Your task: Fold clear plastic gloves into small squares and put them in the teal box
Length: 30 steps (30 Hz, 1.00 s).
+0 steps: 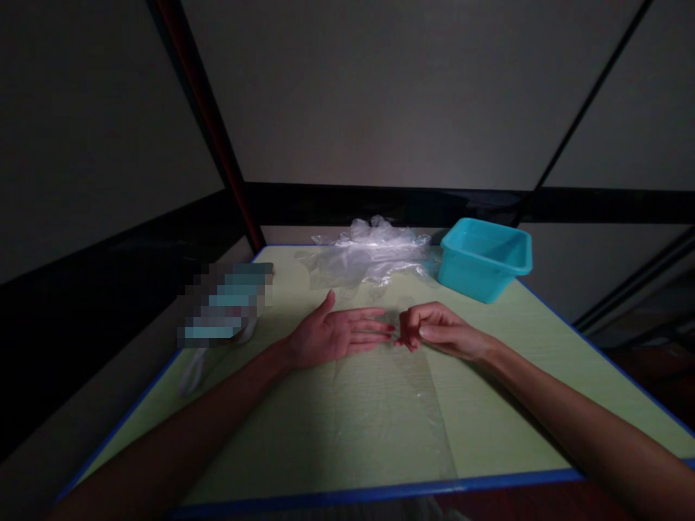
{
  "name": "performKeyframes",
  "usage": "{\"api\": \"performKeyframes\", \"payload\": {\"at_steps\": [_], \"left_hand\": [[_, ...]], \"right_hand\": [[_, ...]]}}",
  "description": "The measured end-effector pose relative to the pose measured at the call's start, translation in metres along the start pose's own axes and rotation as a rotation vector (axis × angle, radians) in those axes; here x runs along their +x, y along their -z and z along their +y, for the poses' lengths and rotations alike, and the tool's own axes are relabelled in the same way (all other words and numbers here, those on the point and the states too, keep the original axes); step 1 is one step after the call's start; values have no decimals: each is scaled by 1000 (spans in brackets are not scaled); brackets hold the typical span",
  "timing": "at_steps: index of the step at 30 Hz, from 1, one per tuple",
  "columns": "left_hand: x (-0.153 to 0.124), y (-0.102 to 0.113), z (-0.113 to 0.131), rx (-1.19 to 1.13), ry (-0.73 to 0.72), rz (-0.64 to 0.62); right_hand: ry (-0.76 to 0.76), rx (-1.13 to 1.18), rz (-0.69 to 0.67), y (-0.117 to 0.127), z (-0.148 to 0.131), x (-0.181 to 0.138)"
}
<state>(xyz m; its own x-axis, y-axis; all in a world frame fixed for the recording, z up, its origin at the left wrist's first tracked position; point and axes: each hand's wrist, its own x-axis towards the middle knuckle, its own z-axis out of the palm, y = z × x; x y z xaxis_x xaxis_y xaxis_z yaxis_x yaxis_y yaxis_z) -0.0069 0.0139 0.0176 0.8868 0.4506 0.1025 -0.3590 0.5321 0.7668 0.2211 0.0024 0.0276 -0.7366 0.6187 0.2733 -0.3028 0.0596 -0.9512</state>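
A thin clear plastic sheet (pixel 402 405), perhaps a bag or glove, lies flat on the pale green table (pixel 515 405) and reaches toward the near edge. My left hand (pixel 337 334) rests on its far end with the fingers stretched out flat. My right hand (pixel 434 329) faces it, fingers curled in a pinch on the same end of the clear plastic. The fingertips of both hands nearly meet.
A heap of crumpled clear plastic (pixel 369 253) lies at the table's far side. A turquoise tub (pixel 485 258) stands at the far right. A blurred, pixelated object (pixel 225 312) sits at the left edge. The table has a blue rim (pixel 380 493).
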Motion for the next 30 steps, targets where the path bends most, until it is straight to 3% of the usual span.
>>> {"api": "performKeyframes", "payload": {"at_steps": [8,16,23,27,30], "left_hand": [[14,-7,-11,7,25,-20],[14,-1,-9,17,73,-11],[15,1,-8,36,87,-43],[15,0,-9,65,97,-32],[15,0,-9,75,100,-34]], "right_hand": [[-147,-173,-200,-9,-14,-6],[-165,-556,-501,-17,-28,-15],[-177,-922,-800,-45,-24,-29],[-178,-1308,-808,-59,-32,-34],[-221,-1429,-766,-65,-36,-35]]}}
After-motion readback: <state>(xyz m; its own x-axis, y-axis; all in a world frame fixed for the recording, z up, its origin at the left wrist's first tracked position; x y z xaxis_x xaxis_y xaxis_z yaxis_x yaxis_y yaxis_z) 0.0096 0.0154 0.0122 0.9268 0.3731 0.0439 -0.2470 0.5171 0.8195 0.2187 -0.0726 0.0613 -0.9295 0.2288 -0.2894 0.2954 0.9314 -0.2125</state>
